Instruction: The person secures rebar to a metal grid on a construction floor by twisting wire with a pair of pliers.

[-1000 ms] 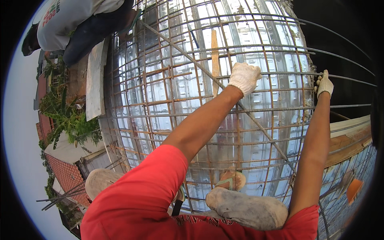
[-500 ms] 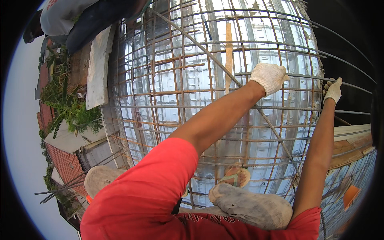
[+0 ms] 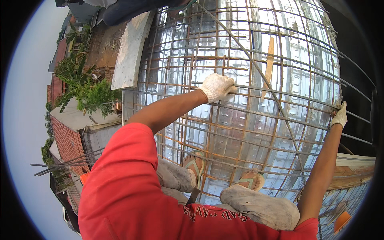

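Note:
My left hand (image 3: pixel 218 87), in a white knit glove, is closed around a long ribbed steel bar (image 3: pixel 296 96). The bar's short end sticks out to the left of that hand. Farther right, my gloved right hand (image 3: pixel 339 115) is closed at the same bar, near the edge of the deck; its fingers are partly hidden. The bar lies across a mesh of rusty and grey reinforcing bars above shiny ribbed metal decking (image 3: pixel 234 120). A long diagonal rod (image 3: pixel 256 66) crosses the mesh between my hands.
My sandalled feet stand among the bars. A wooden strip (image 3: pixel 269 60) lies on the decking, and a pale board (image 3: pixel 130 52) stands along the left edge. Another person's dark trouser leg (image 3: pixel 134 10) shows at the top. Bar ends jut over the dark drop at right.
My left hand has moved left along with the bar's end, and my left arm is drawn back. My right hand is still at the deck edge. The view has shifted, and both feet show now.

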`<state>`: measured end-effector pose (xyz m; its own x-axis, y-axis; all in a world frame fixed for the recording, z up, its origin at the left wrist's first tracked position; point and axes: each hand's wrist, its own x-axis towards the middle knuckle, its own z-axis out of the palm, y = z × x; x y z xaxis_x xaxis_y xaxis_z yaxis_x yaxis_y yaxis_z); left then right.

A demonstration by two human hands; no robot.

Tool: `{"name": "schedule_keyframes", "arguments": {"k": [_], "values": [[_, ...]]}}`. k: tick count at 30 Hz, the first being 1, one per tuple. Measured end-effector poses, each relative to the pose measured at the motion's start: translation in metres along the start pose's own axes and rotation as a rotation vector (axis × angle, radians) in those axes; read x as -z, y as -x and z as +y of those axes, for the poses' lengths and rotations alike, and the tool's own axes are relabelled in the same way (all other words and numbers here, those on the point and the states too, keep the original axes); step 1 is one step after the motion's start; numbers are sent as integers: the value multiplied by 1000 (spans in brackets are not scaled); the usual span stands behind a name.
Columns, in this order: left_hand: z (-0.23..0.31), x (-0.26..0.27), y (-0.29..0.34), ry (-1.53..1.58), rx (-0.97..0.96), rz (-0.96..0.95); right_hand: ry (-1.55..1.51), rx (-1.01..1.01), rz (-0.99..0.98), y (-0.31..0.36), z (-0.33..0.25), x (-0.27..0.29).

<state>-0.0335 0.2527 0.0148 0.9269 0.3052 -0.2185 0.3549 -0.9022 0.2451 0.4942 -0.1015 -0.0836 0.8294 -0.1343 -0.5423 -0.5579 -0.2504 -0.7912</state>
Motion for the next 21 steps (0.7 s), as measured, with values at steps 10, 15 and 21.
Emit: {"name": "schedule_keyframes", "arguments": {"k": [10, 15, 21], "values": [[-106, 31, 96, -283, 188, -136, 1119, 469, 111, 27, -19, 5], [-135, 34, 122, -346, 201, -112, 937, 725, -54, 72, -12, 5], [-151, 40, 145, -387, 267, -135, 1102, 913, -392, 99, -13, -4]]}}
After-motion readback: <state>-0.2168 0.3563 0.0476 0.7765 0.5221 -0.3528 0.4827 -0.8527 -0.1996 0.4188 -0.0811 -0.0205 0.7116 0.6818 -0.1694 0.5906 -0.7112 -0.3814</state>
